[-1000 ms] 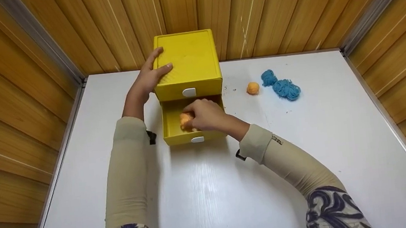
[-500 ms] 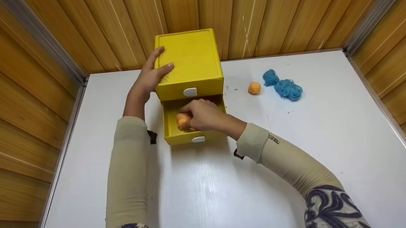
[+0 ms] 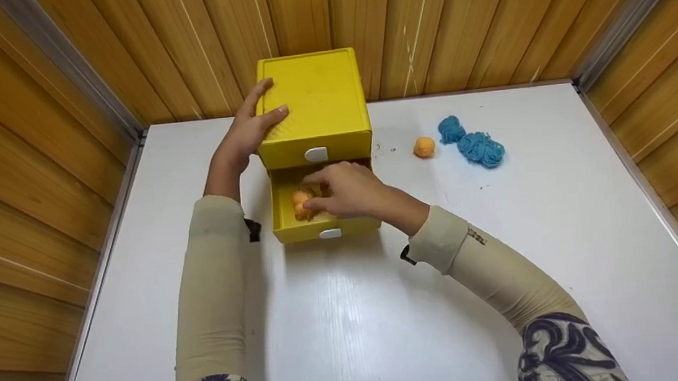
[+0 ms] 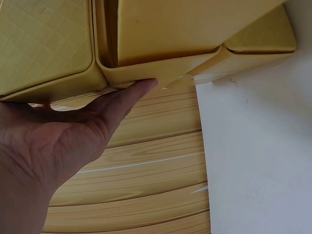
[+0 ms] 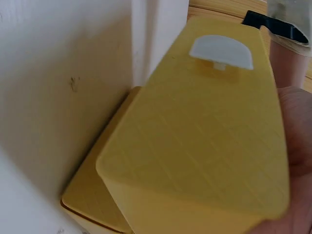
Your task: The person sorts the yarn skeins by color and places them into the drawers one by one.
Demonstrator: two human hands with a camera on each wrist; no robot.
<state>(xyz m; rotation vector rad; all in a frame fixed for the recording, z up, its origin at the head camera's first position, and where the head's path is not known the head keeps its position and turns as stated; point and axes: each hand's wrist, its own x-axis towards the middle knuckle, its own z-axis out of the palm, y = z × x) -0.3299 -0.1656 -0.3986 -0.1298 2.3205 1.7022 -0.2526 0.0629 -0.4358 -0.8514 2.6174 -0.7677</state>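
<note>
A yellow two-drawer box stands at the back of the table, its lower drawer pulled out. My left hand rests on the box's left side, with thumb and a finger over the top edge. In the left wrist view the fingers lie straight along the yellow wall. My right hand is inside the lower drawer, fingers apart and thumb tip at an orange yarn ball. The drawer front with its white handle hides most of that hand in the right wrist view.
Right of the box, another orange yarn ball lies on the white table. Beside it are a small blue yarn ball and a larger blue yarn bundle. Wood-patterned walls enclose the table at the back and sides.
My right hand has shifted slightly right, its fingers loosening from the orange yarn ball, which now sits further left in the drawer. The left hand stays on the box.
</note>
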